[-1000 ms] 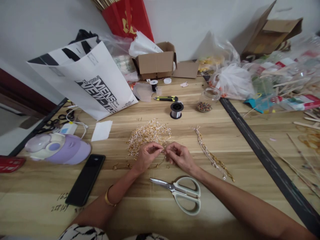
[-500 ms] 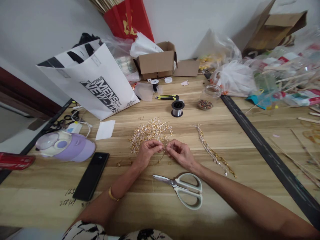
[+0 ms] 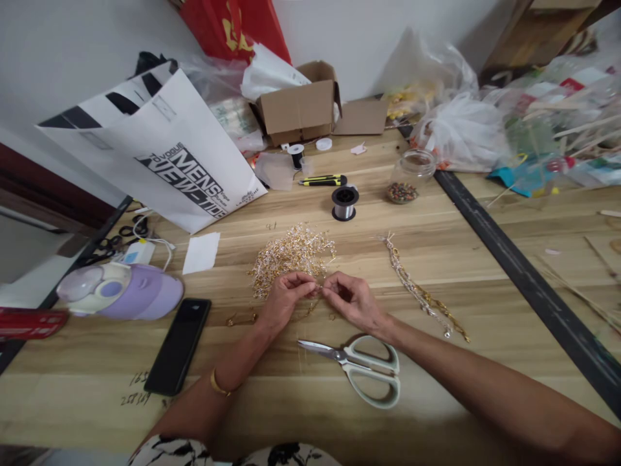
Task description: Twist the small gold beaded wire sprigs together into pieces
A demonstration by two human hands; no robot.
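Fingertips nearly meeting, my left hand (image 3: 285, 299) and my right hand (image 3: 354, 301) are both pinched closed over the table. What they hold is too small to make out. Under them, a thin gold-coloured chain (image 3: 306, 312) shows against the wood. Just beyond my left hand lies a loose heap of small gold and clear beaded pieces (image 3: 286, 252). Scissors with pale handles (image 3: 373, 369) rest nearer to me, blades pointing left. To the right of my right hand, gold and silver chains (image 3: 412, 285) lie in a bundle. A few small gold-coloured bits (image 3: 241, 318) are left of my left wrist.
A wire spool (image 3: 344, 204), a yellow-black utility knife (image 3: 323, 180) and a jar of beads (image 3: 402, 192) stand or lie farther back. At left are a phone (image 3: 178, 346), a purple bottle (image 3: 140, 291) and a white paper bag (image 3: 169, 155). Plastic bags (image 3: 460, 133) crowd the back right.
The view has shifted slightly. My hands stay in nearly the same place over the table, still pinched, with their fingertips a little closer together.
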